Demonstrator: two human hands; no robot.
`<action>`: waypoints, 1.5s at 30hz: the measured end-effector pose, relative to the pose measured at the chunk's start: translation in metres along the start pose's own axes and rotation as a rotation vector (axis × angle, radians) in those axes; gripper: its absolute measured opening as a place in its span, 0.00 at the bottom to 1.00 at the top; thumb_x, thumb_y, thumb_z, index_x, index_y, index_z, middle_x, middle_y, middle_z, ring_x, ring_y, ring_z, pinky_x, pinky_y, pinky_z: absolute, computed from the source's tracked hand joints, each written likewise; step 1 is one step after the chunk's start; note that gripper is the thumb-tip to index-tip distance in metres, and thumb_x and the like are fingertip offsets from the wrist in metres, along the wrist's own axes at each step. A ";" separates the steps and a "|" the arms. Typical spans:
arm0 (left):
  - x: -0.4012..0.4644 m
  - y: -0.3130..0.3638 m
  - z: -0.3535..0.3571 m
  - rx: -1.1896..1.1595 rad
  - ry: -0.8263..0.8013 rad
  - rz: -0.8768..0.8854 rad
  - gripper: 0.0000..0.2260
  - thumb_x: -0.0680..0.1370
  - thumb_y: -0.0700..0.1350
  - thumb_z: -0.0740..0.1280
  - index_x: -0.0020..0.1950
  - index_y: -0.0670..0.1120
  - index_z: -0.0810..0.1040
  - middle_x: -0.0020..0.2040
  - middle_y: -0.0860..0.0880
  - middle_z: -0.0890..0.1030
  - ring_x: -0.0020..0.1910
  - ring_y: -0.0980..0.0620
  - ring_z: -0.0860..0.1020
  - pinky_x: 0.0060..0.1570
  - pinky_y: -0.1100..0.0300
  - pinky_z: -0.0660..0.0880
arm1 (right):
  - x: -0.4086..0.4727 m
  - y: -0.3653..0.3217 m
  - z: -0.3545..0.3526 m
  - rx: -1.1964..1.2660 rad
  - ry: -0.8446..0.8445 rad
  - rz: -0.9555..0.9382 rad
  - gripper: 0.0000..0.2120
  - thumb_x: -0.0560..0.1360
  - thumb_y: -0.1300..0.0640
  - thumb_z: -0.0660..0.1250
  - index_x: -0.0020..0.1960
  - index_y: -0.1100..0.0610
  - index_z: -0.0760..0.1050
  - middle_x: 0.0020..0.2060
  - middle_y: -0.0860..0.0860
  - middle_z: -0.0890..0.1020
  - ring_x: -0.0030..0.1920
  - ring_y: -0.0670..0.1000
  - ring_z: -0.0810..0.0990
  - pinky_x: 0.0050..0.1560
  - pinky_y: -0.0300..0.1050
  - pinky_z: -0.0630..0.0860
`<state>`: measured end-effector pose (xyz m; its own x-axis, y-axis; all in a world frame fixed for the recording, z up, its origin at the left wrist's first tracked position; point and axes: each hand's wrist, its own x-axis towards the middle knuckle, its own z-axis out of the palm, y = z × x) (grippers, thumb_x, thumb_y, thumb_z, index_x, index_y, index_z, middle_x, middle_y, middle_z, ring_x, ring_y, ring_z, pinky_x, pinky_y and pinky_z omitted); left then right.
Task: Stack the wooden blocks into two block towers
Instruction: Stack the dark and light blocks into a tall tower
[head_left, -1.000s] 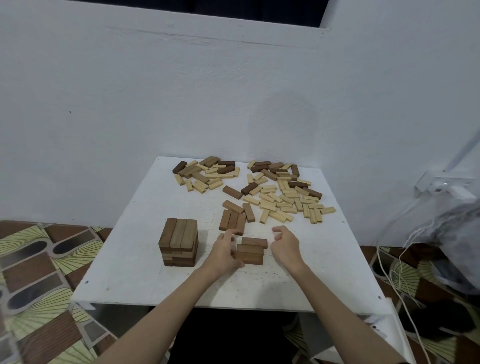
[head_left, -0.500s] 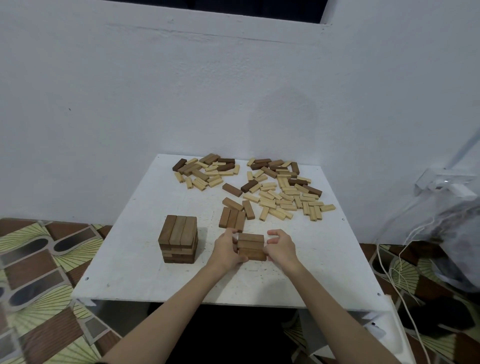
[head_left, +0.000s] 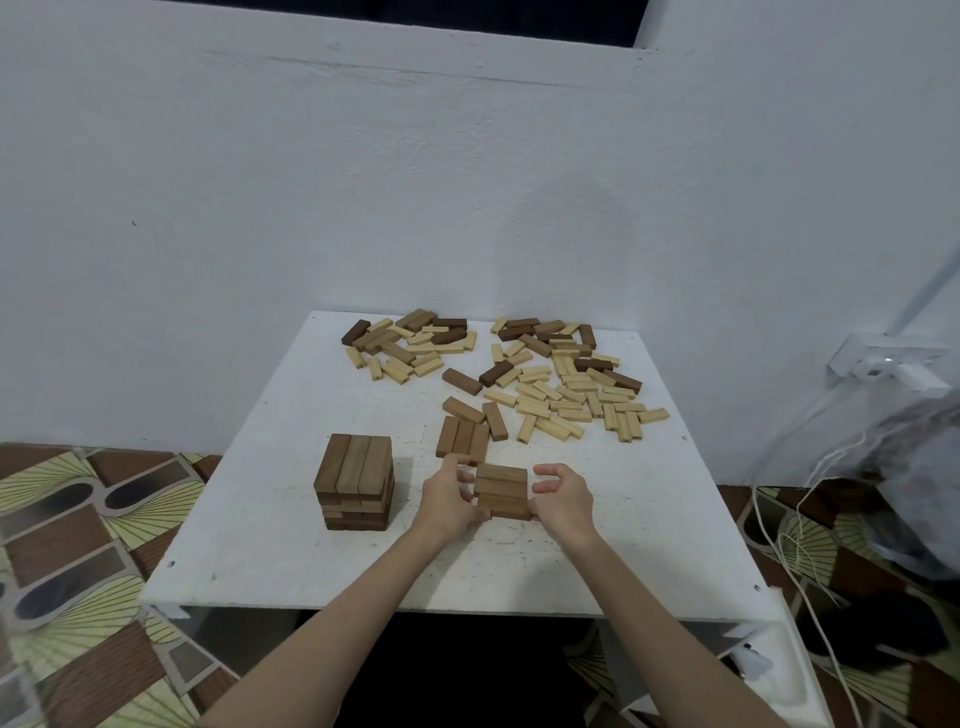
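A low stack of brown wooden blocks (head_left: 502, 491) stands on the white table (head_left: 291, 545), near its front middle. My left hand (head_left: 447, 501) cups the stack's left side with curled fingers, its thumb on the lower front corner. My right hand (head_left: 563, 499) cups the right side the same way, thumb against the lower right corner. A taller brown block tower (head_left: 356, 480) stands apart to the left. Three brown blocks (head_left: 462, 439) lie side by side just behind the low stack.
Two loose piles of light and dark blocks lie at the back of the table, one at the back left (head_left: 408, 345) and one at the back right (head_left: 566, 387). A white wall rises behind. Cords (head_left: 779, 525) and a bag (head_left: 914, 467) sit to the right of the table.
Both hands closed in on the low stack from its two sides. In the last half second the upper fingers eased slightly off it while the thumbs stay on the lower corners.
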<state>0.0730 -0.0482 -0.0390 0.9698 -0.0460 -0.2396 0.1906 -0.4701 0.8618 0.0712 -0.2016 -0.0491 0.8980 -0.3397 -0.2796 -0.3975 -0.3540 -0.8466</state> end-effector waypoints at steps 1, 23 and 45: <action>0.000 0.000 0.000 -0.003 -0.005 -0.003 0.31 0.68 0.32 0.73 0.68 0.43 0.66 0.49 0.49 0.74 0.42 0.53 0.73 0.43 0.64 0.73 | 0.000 0.000 0.001 0.003 0.002 -0.006 0.17 0.71 0.70 0.65 0.55 0.52 0.74 0.41 0.48 0.77 0.47 0.52 0.79 0.48 0.49 0.80; 0.008 -0.002 -0.003 -0.077 0.027 -0.037 0.27 0.69 0.29 0.72 0.66 0.41 0.69 0.48 0.46 0.75 0.36 0.55 0.74 0.37 0.67 0.74 | -0.001 0.001 0.002 0.136 0.046 0.013 0.15 0.68 0.69 0.71 0.48 0.52 0.76 0.39 0.46 0.81 0.43 0.48 0.80 0.50 0.47 0.80; 0.012 0.002 0.001 -0.059 0.023 -0.014 0.27 0.68 0.28 0.72 0.64 0.39 0.70 0.44 0.47 0.76 0.35 0.56 0.74 0.36 0.69 0.74 | 0.001 0.000 -0.003 0.142 0.046 -0.015 0.14 0.70 0.68 0.70 0.49 0.52 0.77 0.41 0.46 0.81 0.45 0.46 0.79 0.44 0.37 0.76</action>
<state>0.0851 -0.0507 -0.0405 0.9701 -0.0188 -0.2419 0.2122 -0.4175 0.8835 0.0713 -0.2049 -0.0484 0.8927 -0.3758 -0.2487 -0.3510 -0.2338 -0.9067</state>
